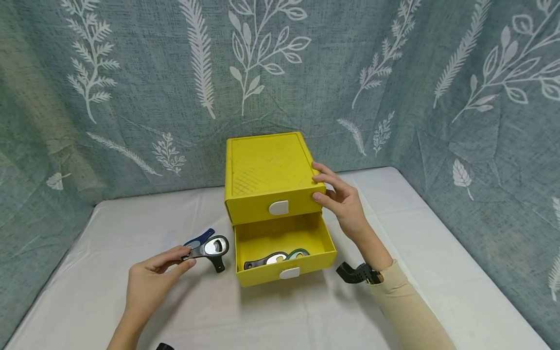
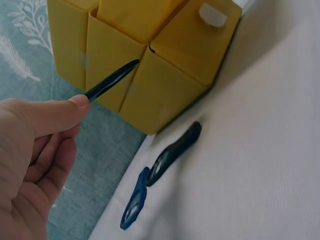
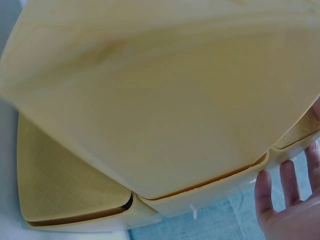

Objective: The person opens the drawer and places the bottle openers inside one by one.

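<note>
My left hand (image 1: 150, 282) pinches a black bottle opener (image 1: 215, 246) by its handle end, between thumb and fingers. The left wrist view shows this opener edge-on, held above the table beside the yellow drawer box (image 1: 271, 163). Beneath it lie a blue bottle opener (image 2: 134, 202) and another dark bottle opener (image 2: 175, 152), their ends touching or nearly so. On the box's right front corner rests my right hand (image 1: 343, 201), fingers spread along the edge and thumb at the front. The lower drawer (image 1: 262, 278) is pulled out, with a black opener (image 1: 258, 263) and a green-rimmed opener (image 1: 299, 253) inside.
The upper drawer (image 1: 251, 209), with a white tab handle (image 1: 278, 208), is closed. A white cloth (image 1: 280, 325) covers the table. Behind the box hangs a blue-green curtain (image 1: 153, 97) with white leaf patterns. A black wrist mount (image 1: 356, 273) sits on my right wrist.
</note>
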Action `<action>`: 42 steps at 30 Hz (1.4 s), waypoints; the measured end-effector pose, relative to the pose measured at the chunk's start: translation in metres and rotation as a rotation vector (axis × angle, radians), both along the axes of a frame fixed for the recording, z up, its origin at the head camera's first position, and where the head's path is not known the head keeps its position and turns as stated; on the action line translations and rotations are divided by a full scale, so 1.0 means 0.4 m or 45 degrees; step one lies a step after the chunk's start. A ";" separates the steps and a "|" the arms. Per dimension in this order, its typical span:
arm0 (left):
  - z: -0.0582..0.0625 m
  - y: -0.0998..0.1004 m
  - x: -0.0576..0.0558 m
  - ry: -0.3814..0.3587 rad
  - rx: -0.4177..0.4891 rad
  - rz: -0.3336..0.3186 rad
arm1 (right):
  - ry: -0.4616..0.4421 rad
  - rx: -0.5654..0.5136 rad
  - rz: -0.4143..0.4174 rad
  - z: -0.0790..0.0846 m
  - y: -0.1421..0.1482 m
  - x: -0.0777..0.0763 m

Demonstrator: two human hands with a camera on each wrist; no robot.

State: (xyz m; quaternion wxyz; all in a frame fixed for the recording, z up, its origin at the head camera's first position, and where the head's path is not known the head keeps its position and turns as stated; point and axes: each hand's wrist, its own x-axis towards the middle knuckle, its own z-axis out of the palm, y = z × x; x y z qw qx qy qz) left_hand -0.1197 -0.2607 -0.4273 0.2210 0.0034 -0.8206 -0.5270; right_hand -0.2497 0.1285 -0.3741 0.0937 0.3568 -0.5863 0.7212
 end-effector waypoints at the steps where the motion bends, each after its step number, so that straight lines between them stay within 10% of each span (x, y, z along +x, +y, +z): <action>1: 0.004 0.003 0.002 0.015 0.018 0.000 | -0.001 0.001 0.000 0.000 -0.001 0.000; 32: 0.071 0.065 0.022 0.231 0.304 -0.022 | 0.008 -0.016 0.014 0.000 0.001 0.000; 42: 0.085 0.094 0.023 0.365 0.307 -0.193 | 0.000 -0.016 0.011 -0.004 0.000 0.000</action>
